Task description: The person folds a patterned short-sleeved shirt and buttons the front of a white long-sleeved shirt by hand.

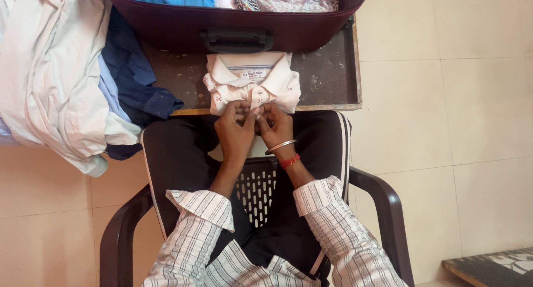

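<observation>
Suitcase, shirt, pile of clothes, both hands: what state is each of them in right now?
Suitcase: open, folded clothes inside.
Shirt: lying on the low table, collar up, front placket pinched.
Pile of clothes: loose, unfolded, draped off the table's edge.
Left hand: fingers closed on the shirt front.
Right hand: fingers closed on the shirt front.
Chair: upright, dark garment over it.

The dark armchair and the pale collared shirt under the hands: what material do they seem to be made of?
The dark brown armchair looks like moulded plastic: smooth, slightly glossy arms and a slotted panel. The pale pink collared shirt with small dark motifs seems a thin woven fabric, perhaps cotton; it creases softly and looks matt. Both hands, left and right, pinch its front edge with the fingers.
</observation>
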